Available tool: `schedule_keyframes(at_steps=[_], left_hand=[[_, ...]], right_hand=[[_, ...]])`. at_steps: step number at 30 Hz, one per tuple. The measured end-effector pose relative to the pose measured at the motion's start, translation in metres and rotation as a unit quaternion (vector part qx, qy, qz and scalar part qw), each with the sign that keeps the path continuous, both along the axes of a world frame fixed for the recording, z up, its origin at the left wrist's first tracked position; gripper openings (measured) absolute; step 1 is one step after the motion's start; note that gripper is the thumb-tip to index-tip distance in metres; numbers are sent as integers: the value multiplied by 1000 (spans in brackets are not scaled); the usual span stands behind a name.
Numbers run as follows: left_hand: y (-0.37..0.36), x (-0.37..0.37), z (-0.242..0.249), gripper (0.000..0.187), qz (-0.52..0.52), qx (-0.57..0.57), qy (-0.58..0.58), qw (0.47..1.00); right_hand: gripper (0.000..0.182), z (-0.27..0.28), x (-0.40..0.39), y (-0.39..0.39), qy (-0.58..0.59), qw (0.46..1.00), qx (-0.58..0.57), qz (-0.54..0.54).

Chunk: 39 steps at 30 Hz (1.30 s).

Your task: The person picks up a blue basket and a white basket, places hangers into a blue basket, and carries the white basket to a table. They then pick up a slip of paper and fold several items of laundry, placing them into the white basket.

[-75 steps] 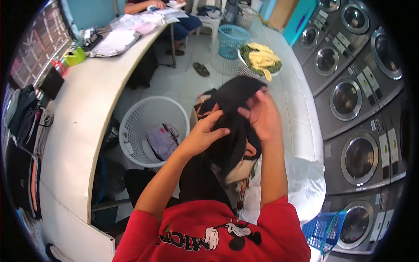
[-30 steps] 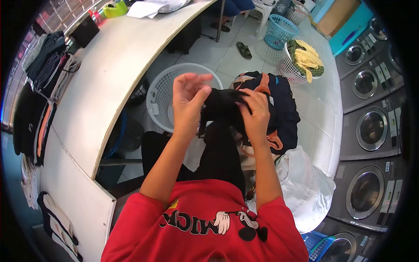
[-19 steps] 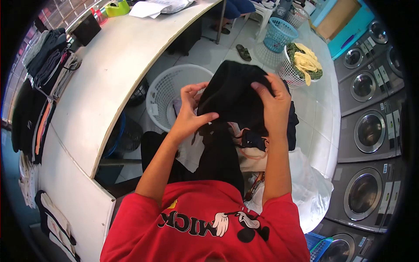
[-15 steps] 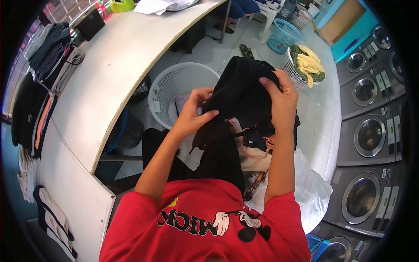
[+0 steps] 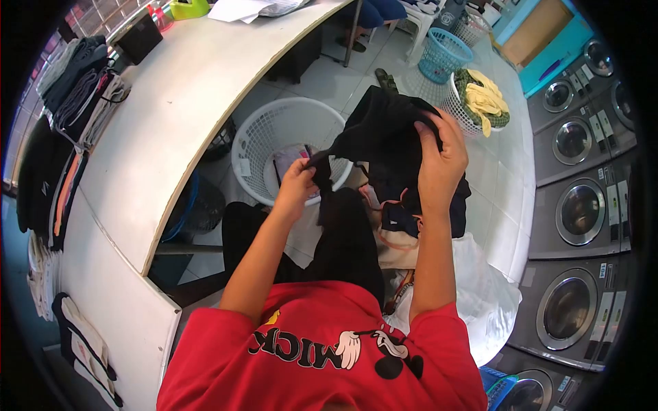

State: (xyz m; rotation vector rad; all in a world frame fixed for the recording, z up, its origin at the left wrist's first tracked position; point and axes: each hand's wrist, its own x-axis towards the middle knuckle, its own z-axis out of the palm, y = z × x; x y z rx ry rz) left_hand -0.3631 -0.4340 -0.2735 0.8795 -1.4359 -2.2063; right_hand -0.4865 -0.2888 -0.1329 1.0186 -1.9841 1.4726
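Note:
A black garment [image 5: 384,130] hangs stretched between my two hands above my lap; its exact kind does not show. My left hand [image 5: 299,183] pinches a narrow end of it, near the white laundry basket [image 5: 250,147]. On the other side, my right hand [image 5: 442,154] grips the bunched upper edge, thumb in front. Below the cloth lies a pile of dark clothes [image 5: 439,216] with orange cords, partly hidden by the garment and my right forearm. Some items rest in the bottom of the white basket.
A white table [image 5: 199,68] curves along my left, with stacked folded clothes [image 5: 75,96] at its far edge. Dryers or washers [image 5: 579,212] line the right. A basket with yellow cloth [image 5: 486,99] and a blue basket [image 5: 445,55] stand ahead. A white plastic bag [image 5: 473,294] lies beside me.
My left hand has moved down and left, drawing out a narrow end of the black garment. My right hand keeps its hold, nearly in place.

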Motion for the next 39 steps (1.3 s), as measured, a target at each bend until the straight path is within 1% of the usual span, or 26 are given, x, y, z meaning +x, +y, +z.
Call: schedule_keyframes(at_steps=[1,2,3,5,9,11,13,15,19,21,22,23,24,25,26,27,28,29,31,32,33,34,35,36,38,39], left_hand=[[-2,0,2,15,2,181,88,980],[-6,0,-2,20,-21,216,143,966],[-12,0,-5,20,-20,216,143,966],[-20,1,-9,17,-178,403,238,866],[-12,4,9,20,-262,343,197,880],[2,5,18,19,-187,139,27,972],[2,9,18,20,-188,112,15,976],[-3,14,20,22,-203,327,172,907],[2,12,37,25,-157,398,192,883],[8,10,41,26,-91,441,171,876],[4,12,29,26,-91,441,169,877],[-4,15,6,24,-178,459,241,836],[-7,16,2,21,-262,470,311,783],[-5,16,-2,21,-264,470,311,782],[2,17,7,18,-263,294,149,907],[6,18,12,15,-241,93,-23,966],[5,20,-4,13,-269,25,-9,963],[7,20,-15,13,-269,22,-6,963],[12,18,-33,11,-197,-125,-36,972],[11,14,-42,10,-176,-89,-57,979],[15,12,-48,10,-175,-88,-57,979],[20,9,-53,16,-112,-249,-27,962],[24,7,-55,22,-46,-404,3,914],[27,5,-42,22,-43,-404,3,914],[34,5,-15,28,-48,-576,36,815],[37,6,-9,28,-47,-577,36,815]], right_hand=[[14,-3,-1,0,-8,1000,4,-3],[14,-6,0,0,-9,1000,5,-2],[14,-9,2,1,-40,999,9,4],[14,-20,-1,1,-72,997,13,10],[16,-46,-14,6,-136,991,11,-13],[16,-51,-21,10,-118,993,3,-31],[15,-48,-24,14,-105,994,8,-44],[15,-47,-24,17,-90,994,12,-56],[14,-59,-22,18,-79,994,15,-75],[14,-64,-22,17,-92,993,12,-79],[14,-66,-22,17,-107,991,0,-75],[14,-67,-22,18,-124,990,-12,-71],[14,-67,-23,19,-124,989,-12,-74],[14,-65,-26,20,-140,988,-30,-56],[15,-63,-29,21,-154,986,-49,-37],[15,-59,-32,22,-150,987,-51,-37],[15,-55,-35,22,-142,988,-51,-18],[15,-52,-37,22,-136,990,-49,1],[14,-36,-33,22,-145,988,-33,34],[14,-27,-29,21,-156,985,-15,68],[14,-19,-23,20,-156,985,-14,69],[13,-12,-17,19,-156,985,4,77],[13,-8,-13,18,-155,984,21,85],[13,-7,-11,18,-154,984,21,87],[12,-6,-10,18,-132,982,61,122],[12,-5,-10,17,-132,982,61,123]])
